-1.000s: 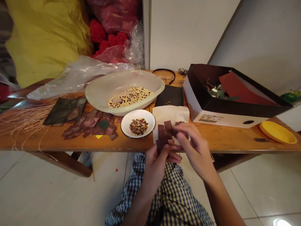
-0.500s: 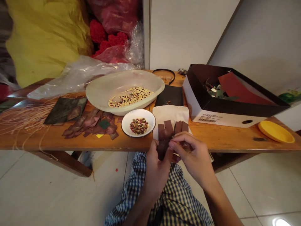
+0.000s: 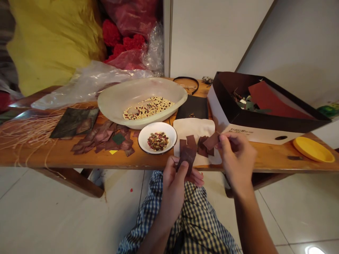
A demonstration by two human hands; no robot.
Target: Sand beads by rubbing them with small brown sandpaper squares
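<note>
left hand (image 3: 172,192): fingers closed, holding dark brown rectangular pieces (image 3: 187,157) | right hand (image 3: 237,163): fingers pinching a brown square piece (image 3: 211,141) | just past fingers: cream cloth pad (image 3: 197,128) on wooden bench (image 3: 53,158)

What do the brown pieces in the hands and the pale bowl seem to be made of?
The brown pieces look like thin matte card or leather, with crisp cut edges; hard to tell which. The pale bowl seems glazed ceramic or plastic: smooth, with a soft shine.
</note>
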